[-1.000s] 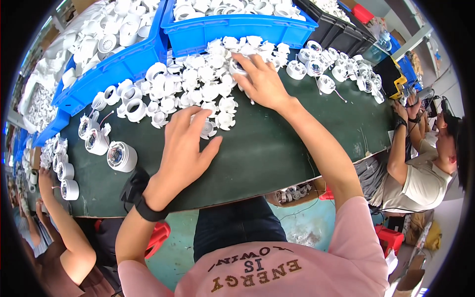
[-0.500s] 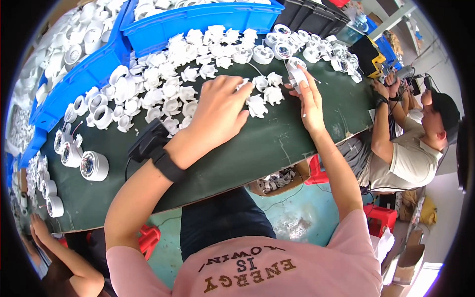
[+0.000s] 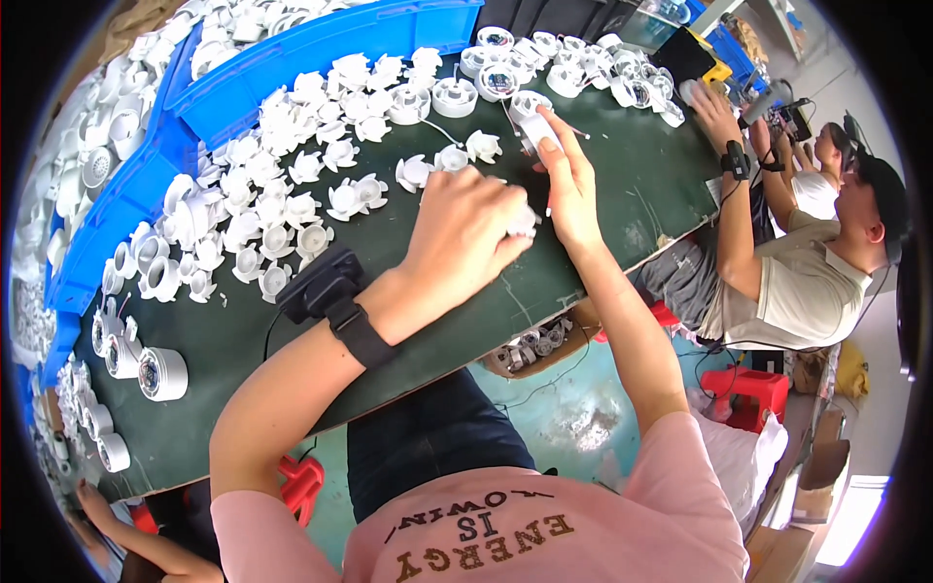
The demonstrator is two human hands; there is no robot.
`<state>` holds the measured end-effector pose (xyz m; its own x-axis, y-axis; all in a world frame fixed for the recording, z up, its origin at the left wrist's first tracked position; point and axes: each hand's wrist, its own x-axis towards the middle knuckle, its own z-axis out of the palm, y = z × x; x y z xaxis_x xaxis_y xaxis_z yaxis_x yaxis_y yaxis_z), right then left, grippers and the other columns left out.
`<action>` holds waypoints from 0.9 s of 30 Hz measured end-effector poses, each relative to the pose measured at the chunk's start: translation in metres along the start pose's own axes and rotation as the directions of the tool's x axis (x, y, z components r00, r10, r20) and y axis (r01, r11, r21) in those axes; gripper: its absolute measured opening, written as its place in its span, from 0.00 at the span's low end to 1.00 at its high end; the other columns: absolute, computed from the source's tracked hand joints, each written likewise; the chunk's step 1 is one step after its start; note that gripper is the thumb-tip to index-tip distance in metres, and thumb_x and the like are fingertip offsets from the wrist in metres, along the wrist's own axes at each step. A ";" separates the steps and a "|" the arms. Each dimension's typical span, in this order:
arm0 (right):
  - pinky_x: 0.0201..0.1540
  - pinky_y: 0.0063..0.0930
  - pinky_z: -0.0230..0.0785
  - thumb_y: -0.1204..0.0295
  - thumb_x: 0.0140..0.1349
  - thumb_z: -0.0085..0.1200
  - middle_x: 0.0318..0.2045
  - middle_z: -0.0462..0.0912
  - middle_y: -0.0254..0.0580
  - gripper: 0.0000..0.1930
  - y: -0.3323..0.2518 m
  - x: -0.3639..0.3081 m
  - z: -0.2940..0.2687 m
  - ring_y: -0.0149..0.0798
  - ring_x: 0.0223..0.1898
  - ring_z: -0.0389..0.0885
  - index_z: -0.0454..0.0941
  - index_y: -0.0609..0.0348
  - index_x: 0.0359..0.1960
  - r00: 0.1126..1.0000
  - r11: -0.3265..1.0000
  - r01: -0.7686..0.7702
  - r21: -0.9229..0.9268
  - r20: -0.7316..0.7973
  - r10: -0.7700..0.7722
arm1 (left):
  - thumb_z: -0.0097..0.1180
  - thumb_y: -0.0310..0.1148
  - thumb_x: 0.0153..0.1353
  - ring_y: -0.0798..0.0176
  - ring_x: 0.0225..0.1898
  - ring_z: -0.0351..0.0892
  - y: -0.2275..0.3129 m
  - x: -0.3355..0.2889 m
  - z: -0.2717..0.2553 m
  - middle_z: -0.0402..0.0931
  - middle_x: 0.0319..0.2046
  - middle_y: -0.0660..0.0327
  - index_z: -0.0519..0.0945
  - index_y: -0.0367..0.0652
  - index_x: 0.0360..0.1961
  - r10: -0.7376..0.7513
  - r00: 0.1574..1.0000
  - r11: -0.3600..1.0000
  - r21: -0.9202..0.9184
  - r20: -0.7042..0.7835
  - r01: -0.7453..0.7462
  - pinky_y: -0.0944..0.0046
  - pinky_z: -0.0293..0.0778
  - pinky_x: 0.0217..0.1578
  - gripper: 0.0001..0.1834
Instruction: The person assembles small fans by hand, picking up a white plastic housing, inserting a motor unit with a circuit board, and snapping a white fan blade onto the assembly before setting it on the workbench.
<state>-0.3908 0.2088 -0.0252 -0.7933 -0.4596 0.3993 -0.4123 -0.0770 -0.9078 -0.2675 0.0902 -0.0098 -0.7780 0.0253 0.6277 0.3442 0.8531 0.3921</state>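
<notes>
My left hand [image 3: 462,233] is closed around a small white fan blade wheel [image 3: 523,222], which shows past its fingertips. Beside it on the right, my right hand [image 3: 569,189] grips a white round motor housing [image 3: 532,124] by its side, with the thumb and fingers along its wall. A small gap separates the two hands. Close by on the green table lie a few loose fan blade wheels [image 3: 414,173], and many more [image 3: 274,209] spread toward the left. Beyond my right hand stands a cluster of white round housings [image 3: 499,82], some with wires and circuit parts showing.
Blue bins [image 3: 321,68] heaped with white plastic parts line the far and left edges of the green table [image 3: 437,330]. A black bin [image 3: 554,17] stands behind the housings. To the right, a co-worker [image 3: 807,233] sits at the table. Below the edge is a cardboard box [image 3: 533,352] of parts.
My left hand has drawn away from the scattered blade wheels toward my right hand, now with one wheel in its fingers. My right hand still holds the housing. The view has shifted rightward.
</notes>
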 end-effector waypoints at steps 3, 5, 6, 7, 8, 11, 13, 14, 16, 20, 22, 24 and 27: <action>0.45 0.20 0.63 0.63 0.66 0.42 0.45 0.77 0.36 0.22 0.000 0.000 -0.004 0.26 0.41 0.71 0.70 0.54 0.60 1.000 0.993 -0.013 -0.117 0.027 0.016 | 0.69 0.42 0.41 0.55 0.47 0.68 0.006 -0.013 -0.004 0.72 0.40 0.59 0.76 0.44 0.40 0.041 0.998 0.998 0.042 0.047 -0.043 0.55 0.61 0.45 0.25; 0.46 0.21 0.63 0.66 0.64 0.42 0.45 0.77 0.36 0.21 -0.006 -0.007 -0.011 0.27 0.43 0.71 0.71 0.56 0.59 0.994 0.995 -0.036 -0.094 0.096 0.045 | 0.70 0.43 0.40 0.52 0.53 0.66 -0.004 -0.013 -0.015 0.68 0.50 0.57 0.75 0.43 0.47 -0.065 0.992 0.995 0.076 0.105 0.057 0.54 0.60 0.51 0.32; 0.49 0.22 0.62 0.70 0.63 0.40 0.47 0.76 0.36 0.22 -0.013 -0.011 -0.014 0.28 0.45 0.71 0.70 0.59 0.59 0.987 0.998 -0.036 -0.056 0.153 0.044 | 0.69 0.43 0.41 0.52 0.52 0.66 -0.014 -0.016 -0.021 0.69 0.49 0.57 0.74 0.42 0.48 -0.080 0.991 0.994 0.078 0.108 0.072 0.53 0.60 0.50 0.32; 0.49 0.22 0.62 0.70 0.63 0.40 0.47 0.76 0.36 0.22 -0.016 -0.017 -0.019 0.28 0.45 0.71 0.70 0.59 0.59 0.985 0.998 -0.041 -0.054 0.163 0.050 | 0.67 0.41 0.44 0.51 0.51 0.67 -0.020 -0.020 -0.027 0.70 0.48 0.57 0.75 0.42 0.47 -0.106 0.990 0.990 0.099 0.094 0.097 0.53 0.62 0.50 0.28; 0.51 0.22 0.61 0.71 0.62 0.40 0.48 0.75 0.37 0.22 -0.018 -0.023 -0.024 0.29 0.46 0.70 0.69 0.60 0.59 0.969 0.994 -0.023 -0.109 0.243 0.049 | 0.66 0.39 0.45 0.51 0.50 0.68 -0.027 -0.025 -0.030 0.71 0.46 0.57 0.76 0.42 0.46 -0.125 0.988 0.987 0.112 0.096 0.114 0.54 0.63 0.49 0.26; 0.57 0.25 0.56 0.74 0.59 0.41 0.47 0.72 0.43 0.24 -0.036 -0.041 -0.030 0.35 0.51 0.68 0.68 0.64 0.59 0.903 0.974 0.056 -0.222 0.428 0.046 | 0.64 0.32 0.47 0.52 0.43 0.71 -0.039 -0.033 -0.038 0.74 0.40 0.57 0.77 0.40 0.43 -0.125 0.985 0.989 0.089 0.116 0.115 0.56 0.66 0.45 0.20; 0.57 0.27 0.56 0.74 0.58 0.42 0.47 0.72 0.44 0.25 -0.043 -0.050 -0.031 0.37 0.50 0.69 0.68 0.64 0.59 0.896 0.982 0.088 -0.167 0.444 -0.005 | 0.64 0.32 0.47 0.52 0.41 0.72 -0.039 -0.031 -0.039 0.75 0.39 0.57 0.77 0.39 0.41 -0.142 0.980 0.988 0.085 0.137 0.131 0.57 0.67 0.44 0.19; 0.57 0.27 0.56 0.74 0.58 0.42 0.47 0.72 0.44 0.25 -0.042 -0.053 -0.032 0.37 0.50 0.69 0.68 0.64 0.59 0.894 0.982 0.083 -0.171 0.449 0.003 | 0.64 0.32 0.47 0.52 0.41 0.72 -0.040 -0.030 -0.039 0.75 0.39 0.57 0.77 0.39 0.41 -0.149 0.979 0.987 0.080 0.136 0.139 0.57 0.67 0.44 0.19; 0.53 0.31 0.62 0.74 0.60 0.48 0.46 0.74 0.46 0.22 -0.039 -0.058 -0.033 0.41 0.48 0.71 0.70 0.63 0.58 0.895 0.963 0.164 -0.215 0.444 -0.053 | 0.64 0.32 0.48 0.52 0.38 0.74 -0.041 -0.027 -0.037 0.76 0.35 0.56 0.76 0.38 0.39 -0.145 0.980 0.989 0.042 0.139 0.141 0.57 0.68 0.41 0.17; 0.53 0.33 0.62 0.74 0.59 0.49 0.46 0.73 0.48 0.23 -0.036 -0.059 -0.030 0.44 0.47 0.71 0.69 0.62 0.58 0.874 0.931 0.245 -0.271 0.478 -0.091 | 0.62 0.34 0.49 0.48 0.28 0.77 -0.047 -0.022 -0.032 0.76 0.25 0.53 0.77 0.37 0.29 -0.209 0.972 0.972 -0.083 0.103 0.218 0.53 0.71 0.29 0.11; 0.56 0.30 0.60 0.71 0.60 0.46 0.50 0.71 0.48 0.24 -0.036 -0.060 -0.032 0.42 0.50 0.70 0.68 0.63 0.59 0.876 0.897 0.256 -0.361 0.478 -0.057 | 0.61 0.34 0.51 0.48 0.27 0.77 -0.052 -0.022 -0.032 0.76 0.24 0.52 0.77 0.37 0.28 -0.241 0.964 0.964 -0.090 0.109 0.251 0.53 0.71 0.28 0.10; 0.56 0.31 0.60 0.70 0.61 0.47 0.50 0.71 0.48 0.24 -0.034 -0.060 -0.031 0.42 0.50 0.70 0.68 0.63 0.59 0.874 0.886 0.271 -0.377 0.481 -0.063 | 0.57 0.34 0.56 0.47 0.25 0.77 -0.052 -0.022 -0.034 0.76 0.20 0.53 0.76 0.38 0.27 -0.277 0.951 0.955 -0.070 0.141 0.288 0.53 0.71 0.27 0.09; 0.55 0.32 0.61 0.69 0.62 0.47 0.50 0.71 0.50 0.24 -0.034 -0.061 -0.030 0.44 0.50 0.70 0.67 0.63 0.60 0.873 0.860 0.302 -0.410 0.482 -0.077 | 0.57 0.34 0.56 0.47 0.23 0.76 -0.050 -0.020 -0.039 0.75 0.18 0.54 0.76 0.39 0.26 -0.319 0.947 0.946 -0.080 -0.033 0.315 0.52 0.70 0.26 0.09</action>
<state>-0.3419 0.2664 -0.0147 -0.4446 -0.8219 0.3560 -0.7784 0.1579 -0.6075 -0.2484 0.0266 -0.0161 -0.8292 -0.2652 0.4920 0.1222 0.7730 0.6225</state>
